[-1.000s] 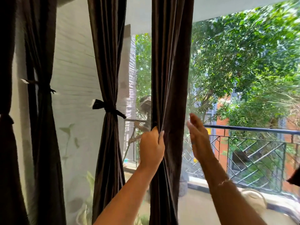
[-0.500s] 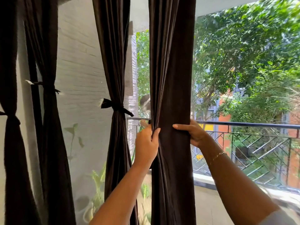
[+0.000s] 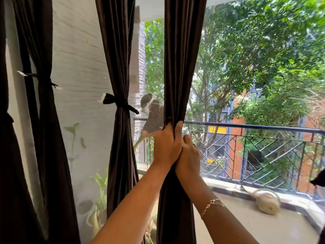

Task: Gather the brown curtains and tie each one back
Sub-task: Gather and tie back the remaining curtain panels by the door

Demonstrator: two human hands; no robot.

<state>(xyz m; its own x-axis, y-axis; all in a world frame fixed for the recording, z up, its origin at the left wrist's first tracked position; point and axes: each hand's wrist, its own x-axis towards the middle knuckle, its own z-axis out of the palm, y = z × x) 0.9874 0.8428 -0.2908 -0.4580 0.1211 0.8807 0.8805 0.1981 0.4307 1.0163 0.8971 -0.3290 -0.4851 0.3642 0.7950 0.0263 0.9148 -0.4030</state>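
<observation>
A loose brown curtain hangs in the middle of the window, squeezed into a narrow bundle at rail height. My left hand grips the bundle from the left, fingers curled round its folds. My right hand wraps the bundle from the right, pressed against the left hand. To the left hangs a second brown curtain, held in by a dark tie. Further left a third curtain is tied at a knot. A fourth hangs at the left edge.
Behind the glass is a balcony with a black metal railing and a pale watering can on its floor. A white brick wall and potted plants stand at left. Trees fill the background.
My right hand has slid across the curtain's front and closed round it beside the left hand. The wide fabric is now pinched into a narrow bundle. The view shifted slightly.
</observation>
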